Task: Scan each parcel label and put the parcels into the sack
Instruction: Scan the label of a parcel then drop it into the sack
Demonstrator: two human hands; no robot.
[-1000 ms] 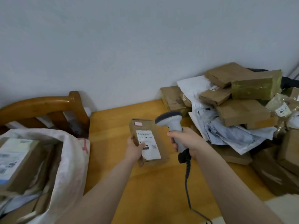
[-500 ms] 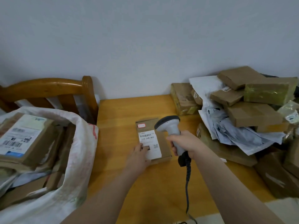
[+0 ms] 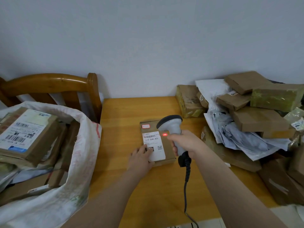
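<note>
A small brown parcel with a white label lies flat on the wooden table. My left hand rests on its near left corner, fingers straight on the label. My right hand grips the handle of a grey barcode scanner, whose head hangs over the parcel. A red light spot shows at the label's right edge. The white sack stands open at the left with several parcels inside.
A heap of brown boxes and grey mailer bags fills the table's right side. A wooden chair back rises behind the sack. The scanner's coiled cable runs down off the table's near edge. A white wall stands behind.
The parcel went from tilted up in my left hand to lying flat on the table. My left hand now rests on it, and a red scan light has appeared on the label.
</note>
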